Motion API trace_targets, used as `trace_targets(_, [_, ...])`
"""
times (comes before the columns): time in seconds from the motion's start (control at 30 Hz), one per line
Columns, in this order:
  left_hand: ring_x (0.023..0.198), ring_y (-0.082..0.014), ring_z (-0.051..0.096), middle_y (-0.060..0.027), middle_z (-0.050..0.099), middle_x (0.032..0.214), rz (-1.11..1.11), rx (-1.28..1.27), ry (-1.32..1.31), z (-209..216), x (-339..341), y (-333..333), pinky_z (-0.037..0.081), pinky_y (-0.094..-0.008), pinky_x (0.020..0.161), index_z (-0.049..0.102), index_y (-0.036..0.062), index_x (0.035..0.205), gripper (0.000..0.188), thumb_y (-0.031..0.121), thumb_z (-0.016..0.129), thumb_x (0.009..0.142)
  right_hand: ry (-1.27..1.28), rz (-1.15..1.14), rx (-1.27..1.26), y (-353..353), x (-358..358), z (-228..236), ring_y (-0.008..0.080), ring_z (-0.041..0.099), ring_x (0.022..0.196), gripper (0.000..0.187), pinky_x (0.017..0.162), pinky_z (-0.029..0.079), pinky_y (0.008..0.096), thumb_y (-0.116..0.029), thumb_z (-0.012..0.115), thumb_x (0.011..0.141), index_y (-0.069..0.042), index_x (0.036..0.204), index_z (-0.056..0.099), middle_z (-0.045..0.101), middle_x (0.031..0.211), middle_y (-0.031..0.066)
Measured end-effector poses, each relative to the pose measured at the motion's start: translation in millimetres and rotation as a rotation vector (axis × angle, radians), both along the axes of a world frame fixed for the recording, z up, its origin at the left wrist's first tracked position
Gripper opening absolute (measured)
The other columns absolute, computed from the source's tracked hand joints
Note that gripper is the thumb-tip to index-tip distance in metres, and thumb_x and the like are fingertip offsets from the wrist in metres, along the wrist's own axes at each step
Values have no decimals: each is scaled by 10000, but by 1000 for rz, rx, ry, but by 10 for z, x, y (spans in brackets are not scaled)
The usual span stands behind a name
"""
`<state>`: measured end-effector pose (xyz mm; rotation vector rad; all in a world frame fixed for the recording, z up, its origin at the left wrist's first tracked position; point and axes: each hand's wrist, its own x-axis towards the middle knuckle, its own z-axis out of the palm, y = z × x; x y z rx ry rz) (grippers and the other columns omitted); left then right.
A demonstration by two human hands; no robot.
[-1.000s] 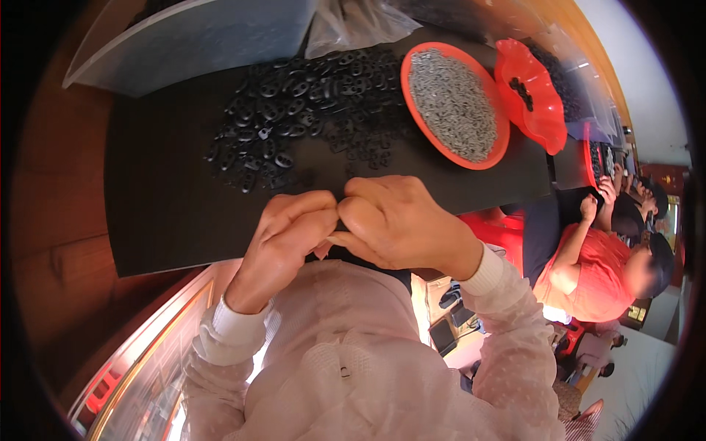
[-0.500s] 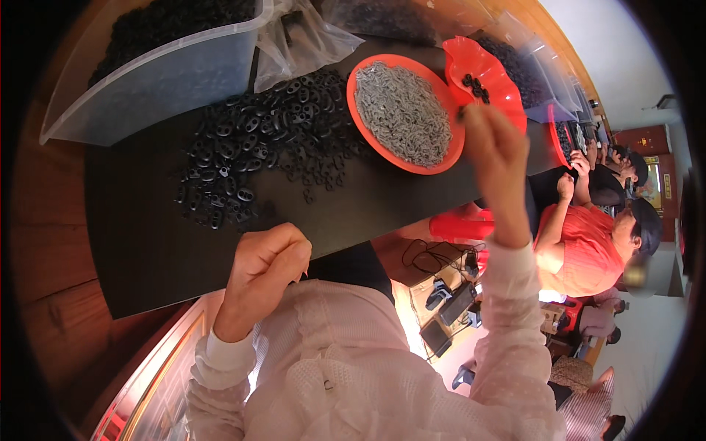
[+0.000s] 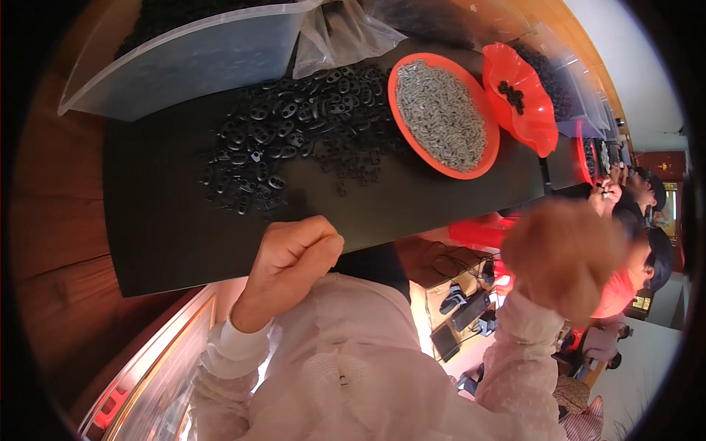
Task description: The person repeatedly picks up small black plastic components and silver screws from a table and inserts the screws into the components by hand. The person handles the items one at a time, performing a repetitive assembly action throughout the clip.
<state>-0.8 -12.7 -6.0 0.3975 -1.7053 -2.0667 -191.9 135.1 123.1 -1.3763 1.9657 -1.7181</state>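
Near the table's front edge, my left hand [image 3: 301, 253] is curled into a fist; whatever it may hold is hidden. My right hand [image 3: 562, 253] is raised at the right, smeared by motion, so its fingers cannot be made out. On the black table [image 3: 169, 242] lies a spread of black oval plastic pieces with two holes [image 3: 287, 128], with smaller black parts [image 3: 357, 165] beside them. An orange-red bowl [image 3: 482, 173] is filled with small grey metal springs [image 3: 441, 117]. Several small black pieces [image 3: 511, 95] rest in a wavy-edged red dish [image 3: 540, 121] beyond it.
A large translucent bin [image 3: 198, 66] of black parts stands at the back left, next to a clear plastic bag [image 3: 346, 40]. Another clear bin [image 3: 581, 110] is at the far right. Co-workers sit along the right, one in a red shirt [image 3: 618, 294]. Cables and devices [image 3: 463, 309] lie below.
My right hand has left the wavy red dish and come back toward me, lower and to the right. The left fist stays closed by the table edge. The whole view has shifted.
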Motion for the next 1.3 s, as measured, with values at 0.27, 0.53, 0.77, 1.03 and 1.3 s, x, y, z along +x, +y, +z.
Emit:
trace_targets(0.27, [526,-40,365,23,450,584,35,-34,-22,-16,60,44,302,-236,462,517,1,721,182,15,536,901,-125,215,-534,518,331,358,200,484,578,183,569,388,347,-199,561,854,-64,732,571,512,650,58])
trace_targets(0.53, [527,-44,381,16,460,590,36,-61,13,-27,43,48,312,-238,467,527,-3,736,164,9,533,900,-34,465,-578,577,99,352,209,504,604,128,572,403,341,-175,578,850,-49,828,562,525,716,65])
trace_targets(0.77, [529,-45,382,14,466,598,46,-57,20,-38,71,36,314,-239,468,529,-3,743,167,18,538,908,-43,562,-414,449,0,291,216,522,627,139,574,416,336,-153,592,846,-37,912,554,537,774,70])
trace_targets(1.03, [531,-42,376,13,466,596,52,-51,50,-41,67,46,310,-238,461,528,-3,748,164,22,547,908,25,719,-50,215,-93,370,225,542,654,207,577,431,330,-129,608,842,-22,1008,544,550,841,76])
trace_targets(1.3, [514,-62,382,-2,460,587,41,-82,9,-32,85,37,320,-250,460,520,-7,738,165,20,556,897,443,521,492,-397,-37,-698,302,571,664,275,546,452,362,-82,634,821,7,1055,521,540,870,114])
